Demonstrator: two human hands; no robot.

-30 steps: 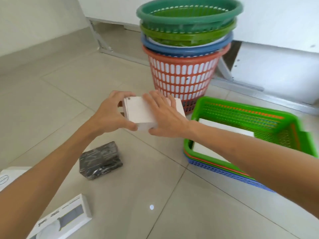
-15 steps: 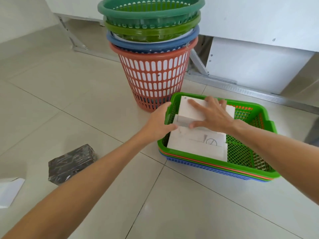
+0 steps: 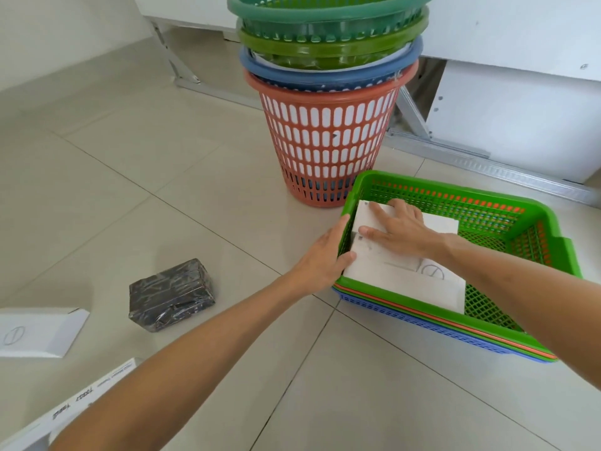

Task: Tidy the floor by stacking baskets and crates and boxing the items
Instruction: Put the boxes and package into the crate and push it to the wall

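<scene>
We see a tiled floor, and at its far edge a stack of round baskets: an orange slotted one at the bottom, then blue, light green and dark green rims nested above it. Just to the right of the stack's foot, close to it but apart, stands a pile of flat crates, a green mesh one on top with orange and blue edges showing beneath along the near side.

Inside the green crate, against its left wall, lies a large white box with a circle mark on its lid. On top of it, at the far left corner of the crate, sits a smaller white box. Our right hand lies flat on this smaller box, fingers straight and spread, pressing its lid. Our left hand reaches over the crate's left rim, thumb inside against the box's side and fingers curled at the wall, pinching the box.

Out on the floor to the left, well apart from the crate, rests a black wrapped packet. Nearer the left edge lies a white envelope-like carton, and at the near left corner a long white printed box partly hidden by our left forearm.
</scene>
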